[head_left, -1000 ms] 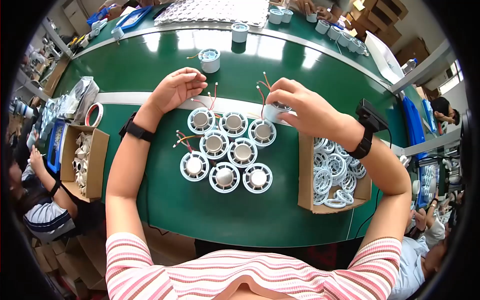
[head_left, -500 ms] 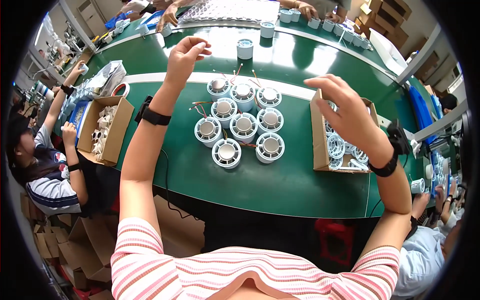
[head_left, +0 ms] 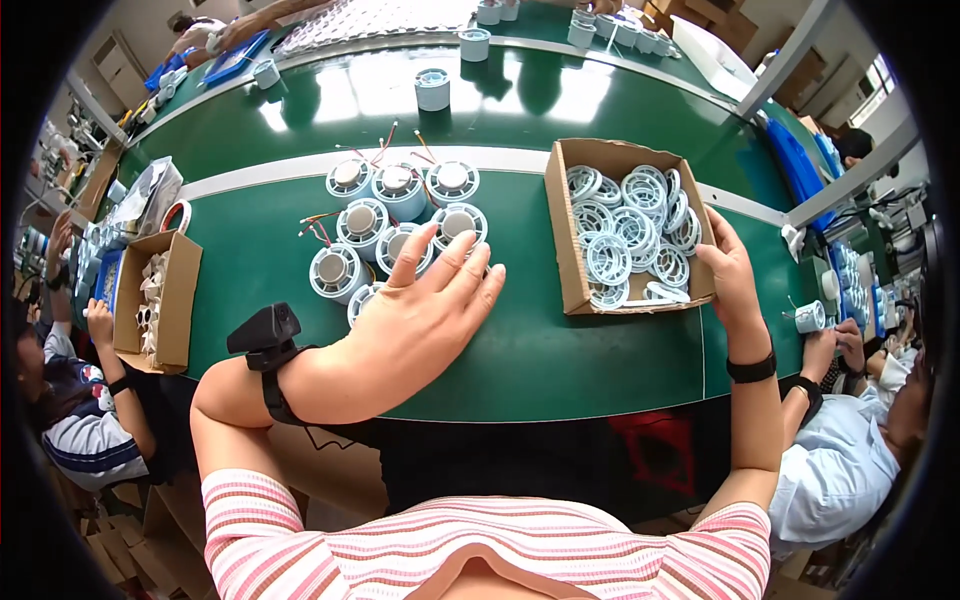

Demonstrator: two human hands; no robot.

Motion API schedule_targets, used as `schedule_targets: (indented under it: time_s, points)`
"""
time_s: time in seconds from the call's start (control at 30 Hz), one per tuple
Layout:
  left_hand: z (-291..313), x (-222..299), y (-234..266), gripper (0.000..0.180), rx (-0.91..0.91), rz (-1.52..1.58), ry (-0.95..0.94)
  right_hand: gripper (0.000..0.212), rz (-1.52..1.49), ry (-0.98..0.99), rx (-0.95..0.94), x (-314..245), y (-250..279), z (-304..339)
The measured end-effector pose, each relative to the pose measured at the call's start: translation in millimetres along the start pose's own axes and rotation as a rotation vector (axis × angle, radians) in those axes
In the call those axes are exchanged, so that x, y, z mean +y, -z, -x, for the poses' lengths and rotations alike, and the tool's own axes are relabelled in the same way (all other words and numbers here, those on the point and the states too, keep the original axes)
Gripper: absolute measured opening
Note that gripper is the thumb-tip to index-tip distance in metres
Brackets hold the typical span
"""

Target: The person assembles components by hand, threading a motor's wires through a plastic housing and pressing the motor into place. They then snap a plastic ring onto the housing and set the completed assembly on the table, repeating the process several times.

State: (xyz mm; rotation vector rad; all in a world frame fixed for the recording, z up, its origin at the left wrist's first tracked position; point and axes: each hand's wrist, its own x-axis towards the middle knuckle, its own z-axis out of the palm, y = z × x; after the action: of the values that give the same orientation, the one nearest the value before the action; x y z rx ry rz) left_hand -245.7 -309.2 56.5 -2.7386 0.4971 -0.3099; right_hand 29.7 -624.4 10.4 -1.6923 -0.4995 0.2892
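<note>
My left hand (head_left: 425, 315) spreads its fingers over a cluster of light-blue cylindrical housings (head_left: 362, 222) and holds nothing. Each housing has a slotted top with a silver disc in the middle; thin red and white wires stick out of some. The hand hides the lower right of the cluster, and whether it touches them I cannot tell. At the right, my right hand (head_left: 732, 270) grips the right wall of a cardboard box (head_left: 572, 265), thumb at the rim. Inside the box lie many light-blue slotted rings (head_left: 632, 230), loosely heaped.
Beyond a white strip (head_left: 510, 158), a single housing (head_left: 433, 90) stands on the green surface. On the left are a cardboard box of white parts (head_left: 178, 310) and a tape roll (head_left: 176, 216). Co-workers sit on both sides; a metal post (head_left: 790, 60) rises far right.
My left hand has drawn back from the far side to over the housings. My right hand has lowered onto the ring box's right wall. The whole view has shifted.
</note>
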Motion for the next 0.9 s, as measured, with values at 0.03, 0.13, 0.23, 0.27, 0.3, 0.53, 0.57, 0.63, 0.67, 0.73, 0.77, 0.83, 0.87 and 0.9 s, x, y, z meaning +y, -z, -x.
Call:
schedule_targets:
  time_s: [0.03,0.13,0.23,0.27,0.3,0.53,0.57,0.63,0.67,0.73,0.77,0.83,0.87,0.9]
  points:
    - [-4,-3,-3,0.050,0.022,-0.020,0.014,0.060,-0.078,-0.064,-0.002,-3,-6,1]
    - [-13,-6,1,0.052,0.017,0.031,-0.038,0.062,-0.164,-0.121,0.000,-6,-19,-6]
    - [-22,-2,4,0.053,0.002,0.128,-0.063,0.061,-0.164,-0.105,0.013,-5,-31,-17]
    - [-23,2,7,0.053,-0.011,0.197,-0.056,0.061,-0.171,-0.090,0.007,-5,-35,-21]
    - [-23,5,9,0.053,-0.023,0.267,-0.049,0.061,-0.176,-0.076,0.002,-5,-39,-24]
    - [-17,18,15,0.066,-0.011,0.596,-0.019,0.044,0.595,0.472,0.200,-16,-55,-41]
    - [-15,20,15,0.070,-0.014,0.662,-0.017,0.039,0.700,0.546,0.020,-33,-54,-44]
    - [-20,25,12,0.067,-0.042,0.741,0.015,0.034,0.810,0.607,-0.156,-40,-57,-46]
    - [-23,28,10,0.065,-0.072,0.814,0.050,0.029,0.860,0.656,-0.201,-38,-66,-48]
    - [-25,31,5,0.062,-0.101,0.882,0.094,0.019,0.950,0.766,-0.295,-36,-82,-54]
    - [-25,33,1,0.063,-0.121,0.942,0.133,0.019,0.950,0.769,-0.298,-37,-82,-55]
    - [-26,37,-7,0.064,-0.160,1.064,0.210,0.018,0.986,0.717,-0.357,-39,-80,-57]
    - [-25,37,-10,0.064,-0.160,1.067,0.216,0.019,1.001,0.690,-0.391,-39,-80,-58]
    - [-23,36,-13,0.066,-0.134,1.047,0.242,0.019,1.001,0.689,-0.396,-40,-78,-57]
